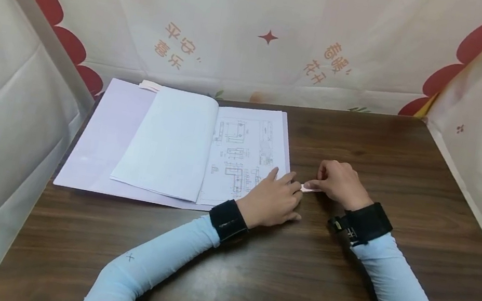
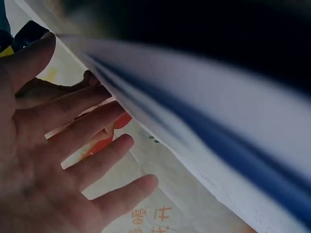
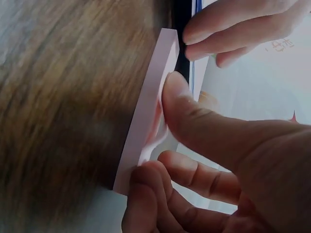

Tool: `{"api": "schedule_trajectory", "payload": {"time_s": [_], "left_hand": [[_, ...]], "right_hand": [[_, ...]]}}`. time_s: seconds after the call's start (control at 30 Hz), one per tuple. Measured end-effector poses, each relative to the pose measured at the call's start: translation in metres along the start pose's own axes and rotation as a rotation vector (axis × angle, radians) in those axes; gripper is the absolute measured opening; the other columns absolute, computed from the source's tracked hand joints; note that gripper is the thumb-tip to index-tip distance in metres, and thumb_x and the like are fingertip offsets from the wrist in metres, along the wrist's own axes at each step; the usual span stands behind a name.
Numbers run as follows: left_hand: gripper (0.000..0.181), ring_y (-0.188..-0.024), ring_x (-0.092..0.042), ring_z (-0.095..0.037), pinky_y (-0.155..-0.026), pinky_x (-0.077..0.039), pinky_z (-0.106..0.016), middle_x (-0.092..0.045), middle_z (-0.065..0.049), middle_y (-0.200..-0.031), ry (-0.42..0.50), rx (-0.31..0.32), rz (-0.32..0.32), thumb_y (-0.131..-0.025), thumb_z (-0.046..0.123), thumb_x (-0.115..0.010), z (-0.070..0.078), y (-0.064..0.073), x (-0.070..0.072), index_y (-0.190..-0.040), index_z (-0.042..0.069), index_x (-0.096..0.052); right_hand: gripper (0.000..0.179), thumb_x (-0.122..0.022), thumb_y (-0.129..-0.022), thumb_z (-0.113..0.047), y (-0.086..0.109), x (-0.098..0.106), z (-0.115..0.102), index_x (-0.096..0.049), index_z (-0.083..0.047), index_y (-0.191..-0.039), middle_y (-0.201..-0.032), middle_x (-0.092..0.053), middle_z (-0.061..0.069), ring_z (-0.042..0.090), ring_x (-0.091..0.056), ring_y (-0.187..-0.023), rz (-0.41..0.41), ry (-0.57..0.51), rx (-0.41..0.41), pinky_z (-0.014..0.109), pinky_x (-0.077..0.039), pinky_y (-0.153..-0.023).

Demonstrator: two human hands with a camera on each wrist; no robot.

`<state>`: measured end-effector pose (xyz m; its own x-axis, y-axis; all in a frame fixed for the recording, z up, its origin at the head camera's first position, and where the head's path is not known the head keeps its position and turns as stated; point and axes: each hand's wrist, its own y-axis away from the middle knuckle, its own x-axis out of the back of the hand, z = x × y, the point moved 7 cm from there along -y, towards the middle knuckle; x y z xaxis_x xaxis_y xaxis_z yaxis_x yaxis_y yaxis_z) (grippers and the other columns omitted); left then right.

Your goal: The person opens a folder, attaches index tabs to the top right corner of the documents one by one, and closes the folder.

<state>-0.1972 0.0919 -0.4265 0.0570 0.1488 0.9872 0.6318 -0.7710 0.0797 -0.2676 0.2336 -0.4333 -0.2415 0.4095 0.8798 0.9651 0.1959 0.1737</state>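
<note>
A booklet of technical drawings point(image 1: 242, 143) lies open in a pale lilac folder point(image 1: 94, 148) on the table. My left hand point(image 1: 273, 198) rests at its lower right edge, fingers spread and fairly straight; in the left wrist view the fingertips point(image 2: 114, 109) touch that edge. Just right of the folder, my right hand point(image 1: 342, 183) holds a small pink pad, seemingly sticky notes point(image 3: 146, 107), against the tabletop. In the right wrist view its thumb point(image 3: 180, 99) presses on the pad's top, where a sheet bows up, and the other fingers curl at the near end.
The brown wooden table point(image 1: 258, 279) extends in front and to the right. A pinkish paper tab point(image 1: 150, 85) sticks out at the folder's top. Printed white cloth point(image 1: 268, 7) hangs behind and at both sides.
</note>
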Motion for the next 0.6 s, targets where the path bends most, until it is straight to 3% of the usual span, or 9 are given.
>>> {"api": "schedule_trajectory", "payload": {"time_s": [0.17,0.33,0.47,0.6], "left_hand": [[0.058,-0.151,-0.040,-0.029,-0.120,-0.034,-0.060,-0.059,0.001,-0.149,-0.004,0.004,-0.011,-0.103,0.063,-0.047,0.0041,-0.0010,-0.0015,-0.137,0.019,-0.066],[0.060,-0.150,-0.040,-0.026,-0.120,-0.034,-0.059,-0.058,0.002,-0.148,0.037,0.019,-0.025,-0.103,0.063,-0.046,0.0019,-0.0006,-0.0029,-0.141,0.019,-0.063],[0.065,-0.148,-0.042,-0.023,-0.120,-0.035,-0.058,-0.057,0.003,-0.149,0.052,0.025,-0.037,-0.102,0.066,-0.045,0.0018,-0.0008,-0.0023,-0.145,0.019,-0.058],[0.070,-0.146,-0.044,-0.021,-0.121,-0.034,-0.059,-0.056,0.003,-0.149,0.061,0.029,-0.046,-0.100,0.071,-0.043,0.0032,-0.0025,-0.0023,-0.145,0.020,-0.059]], "right_hand": [[0.025,-0.080,-0.091,-0.025,-0.0019,0.0030,0.0034,-0.067,-0.005,-0.090,-0.079,-0.062,0.010,0.024,-0.055,-0.071,-0.050,-0.032,0.021,0.032,-0.043,-0.061],[0.007,-0.066,-0.098,-0.010,-0.0030,0.0078,0.0058,-0.069,-0.006,-0.103,-0.084,-0.066,0.010,0.022,-0.059,-0.074,-0.138,-0.104,0.113,0.033,-0.048,-0.065],[0.020,-0.052,-0.101,-0.001,-0.0006,0.0081,0.0094,-0.071,-0.007,-0.101,-0.088,-0.067,0.010,0.021,-0.061,-0.077,-0.209,-0.181,0.153,0.032,-0.053,-0.069],[0.031,-0.048,-0.105,-0.011,0.0004,0.0063,0.0108,-0.075,-0.007,-0.091,-0.086,-0.069,0.008,0.019,-0.062,-0.077,-0.211,-0.174,0.149,0.030,-0.054,-0.070]]}}
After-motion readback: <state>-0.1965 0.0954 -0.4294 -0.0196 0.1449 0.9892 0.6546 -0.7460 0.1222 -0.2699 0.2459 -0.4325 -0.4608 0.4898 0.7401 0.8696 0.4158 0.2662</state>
